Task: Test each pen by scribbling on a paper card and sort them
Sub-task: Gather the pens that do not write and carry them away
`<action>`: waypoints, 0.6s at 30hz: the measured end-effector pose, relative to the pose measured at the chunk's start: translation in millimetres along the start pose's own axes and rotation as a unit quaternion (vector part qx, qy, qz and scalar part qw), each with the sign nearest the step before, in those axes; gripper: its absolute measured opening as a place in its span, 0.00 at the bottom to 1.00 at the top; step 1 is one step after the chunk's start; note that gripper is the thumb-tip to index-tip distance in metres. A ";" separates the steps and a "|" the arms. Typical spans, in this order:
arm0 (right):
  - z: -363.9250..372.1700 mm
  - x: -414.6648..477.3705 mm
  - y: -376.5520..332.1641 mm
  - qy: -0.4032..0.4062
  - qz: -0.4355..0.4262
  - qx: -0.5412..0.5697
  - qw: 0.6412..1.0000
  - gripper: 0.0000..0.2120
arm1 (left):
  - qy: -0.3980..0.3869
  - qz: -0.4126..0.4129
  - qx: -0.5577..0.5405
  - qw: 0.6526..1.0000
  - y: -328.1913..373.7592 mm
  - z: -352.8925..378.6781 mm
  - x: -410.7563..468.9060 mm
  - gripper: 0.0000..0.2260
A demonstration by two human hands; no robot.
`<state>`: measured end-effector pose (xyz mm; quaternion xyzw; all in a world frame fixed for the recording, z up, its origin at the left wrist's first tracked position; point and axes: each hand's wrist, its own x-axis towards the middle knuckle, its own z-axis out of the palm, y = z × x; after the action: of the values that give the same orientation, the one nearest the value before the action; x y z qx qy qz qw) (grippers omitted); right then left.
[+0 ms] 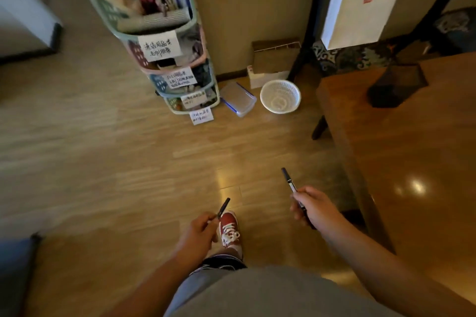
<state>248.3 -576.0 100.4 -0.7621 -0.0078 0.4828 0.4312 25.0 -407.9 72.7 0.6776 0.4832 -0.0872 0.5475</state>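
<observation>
My left hand [198,235] is closed around a thin dark pen [223,207] whose end points up and to the right, above my red shoe. My right hand [313,207] grips a second dark pen [289,180] with a pale band; its capped end points up and away from me. Both hands hang over the wooden floor, left of the table. No paper card is in view.
A brown wooden table [412,162] fills the right side, with a black mesh holder [396,85] on it. Ahead stand a labelled stack of storage baskets [177,72], a clear lidded box [238,99] and a white plastic basket [280,96] on the floor.
</observation>
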 end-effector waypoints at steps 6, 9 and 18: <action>36.4 48.0 -58.7 0.033 0.026 0.002 0.999 0.09 | -0.037 0.005 0.004 0.999 23.2 -67.6 76.1 0.09; 36.0 61.6 -74.8 0.060 0.051 0.005 0.997 0.09 | -0.049 0.013 -0.003 0.999 54.3 -83.8 112.5 0.09; -18.9 107.1 -100.0 0.099 0.107 0.023 0.989 0.09 | -0.097 0.052 -0.014 0.994 178.6 -70.2 208.5 0.09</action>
<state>360.0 -479.6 91.8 -0.7926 0.1274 0.4484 0.3931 238.2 -221.5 82.3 0.6825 0.3934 -0.1174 0.6047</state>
